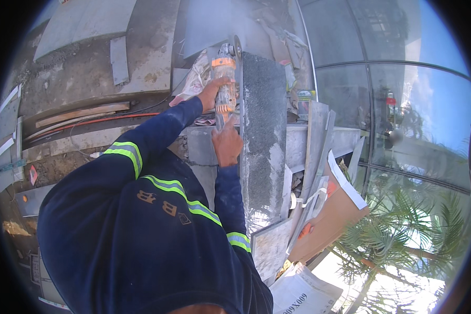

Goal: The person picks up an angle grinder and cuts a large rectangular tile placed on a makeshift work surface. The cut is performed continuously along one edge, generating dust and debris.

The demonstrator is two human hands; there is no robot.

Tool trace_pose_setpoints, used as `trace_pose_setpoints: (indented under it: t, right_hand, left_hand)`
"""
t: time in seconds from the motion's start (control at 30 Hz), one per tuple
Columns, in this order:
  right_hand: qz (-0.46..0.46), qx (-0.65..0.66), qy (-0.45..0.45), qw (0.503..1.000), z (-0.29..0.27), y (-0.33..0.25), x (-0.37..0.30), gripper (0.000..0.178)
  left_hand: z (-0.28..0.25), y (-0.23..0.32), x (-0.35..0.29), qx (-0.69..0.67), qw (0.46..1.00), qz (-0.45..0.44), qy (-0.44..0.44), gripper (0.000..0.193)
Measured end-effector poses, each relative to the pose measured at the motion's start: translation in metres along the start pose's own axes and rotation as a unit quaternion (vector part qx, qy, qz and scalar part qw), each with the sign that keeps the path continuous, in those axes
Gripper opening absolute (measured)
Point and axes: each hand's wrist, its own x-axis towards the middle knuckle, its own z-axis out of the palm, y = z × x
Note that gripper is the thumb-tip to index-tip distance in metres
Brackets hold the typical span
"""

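Observation:
An angle grinder (224,98) with an orange and grey, dust-coated body points away from me. My left hand (211,94) is closed around the left side of its body. Behind it, my right hand (227,145) grips the rear handle. The round disc (237,49) stands on edge at the tool's far end, by the far left corner of a long dark grey stone slab (264,120). Pale dust hangs beyond the disc and coats the slab's edges. Whether the disc touches the stone I cannot tell.
Thin offcuts (315,141) lean right of the slab, near a brown cardboard sheet (324,225). Glass panels (345,94) rise at the right, with palm leaves (387,225) below. A cable and wooden strips (83,115) lie on the ground at left. A crumpled cloth (196,78) lies beside the grinder.

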Motion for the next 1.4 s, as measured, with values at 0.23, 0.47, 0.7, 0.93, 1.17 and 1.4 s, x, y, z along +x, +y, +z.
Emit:
trace_pose_setpoints:
  t: [0.23, 0.47, 0.7, 0.93, 1.17, 1.4]
  right_hand:
    - [-0.005, 0.002, 0.001, 1.0, -0.003, -0.006, 0.013, 0.078]
    - [0.005, -0.013, 0.002, 1.0, -0.003, -0.006, 0.02, 0.078]
    - [-0.002, 0.012, 0.006, 1.0, -0.003, -0.005, 0.008, 0.077]
    - [0.006, 0.01, -0.006, 1.0, 0.0, 0.001, -0.005, 0.084]
    - [0.001, -0.011, 0.004, 1.0, 0.003, 0.003, -0.012, 0.086]
    - [-0.003, -0.015, 0.008, 1.0, 0.001, 0.002, -0.017, 0.086]
  left_hand:
    - [-0.003, 0.005, 0.017, 0.016, 1.0, 0.003, 0.01, 0.035]
    - [-0.001, 0.01, 0.02, 0.013, 1.0, 0.005, 0.0, 0.031]
    - [0.0, 0.005, 0.011, 0.009, 1.0, 0.002, 0.0, 0.031]
    - [0.003, 0.0, -0.005, 0.005, 1.0, 0.002, -0.007, 0.03]
    - [0.003, -0.005, -0.01, 0.002, 1.0, 0.003, -0.003, 0.034]
    - [0.002, -0.007, -0.015, -0.004, 1.0, -0.004, -0.004, 0.034]
